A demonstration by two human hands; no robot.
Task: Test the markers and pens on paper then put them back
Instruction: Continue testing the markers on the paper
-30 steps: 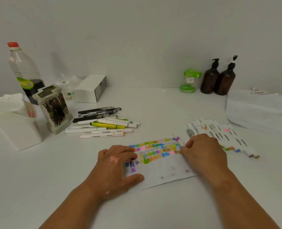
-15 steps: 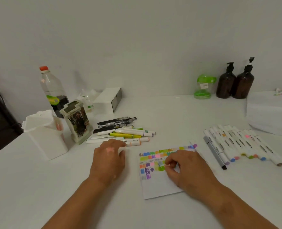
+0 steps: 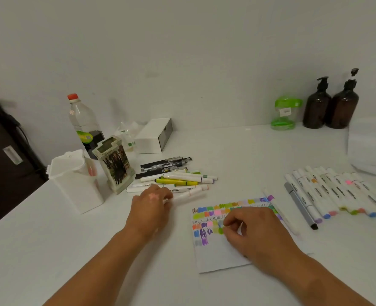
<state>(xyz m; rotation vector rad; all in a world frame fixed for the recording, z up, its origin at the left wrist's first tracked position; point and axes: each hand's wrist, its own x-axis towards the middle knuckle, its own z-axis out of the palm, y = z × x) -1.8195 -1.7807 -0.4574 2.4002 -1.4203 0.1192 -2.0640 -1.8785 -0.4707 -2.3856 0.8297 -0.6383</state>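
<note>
Left hand (image 3: 150, 209) over end of white peach-banded marker (image 3: 188, 193) at front of left pile; we cannot tell grip. Right hand (image 3: 254, 231), fingers curled, empty as far as we see, pins white swatch-covered paper (image 3: 218, 257). We advise: pinch barrel, lift clear of neighbours, hold paper flat.

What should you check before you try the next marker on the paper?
1. Blank room on the paper: ok, its lower part is bare.
2. Paper held steady: ok, the right hand rests on it.
3. Left hand has a marker: cannot tell; its fingers reach a blurred white marker in the pile.
4. That marker's cap off: cannot tell.
5. Paper free of loose pens: not ok, a loose marker lies along its right edge.
6. Row of markers at right kept apart: ok.
</note>
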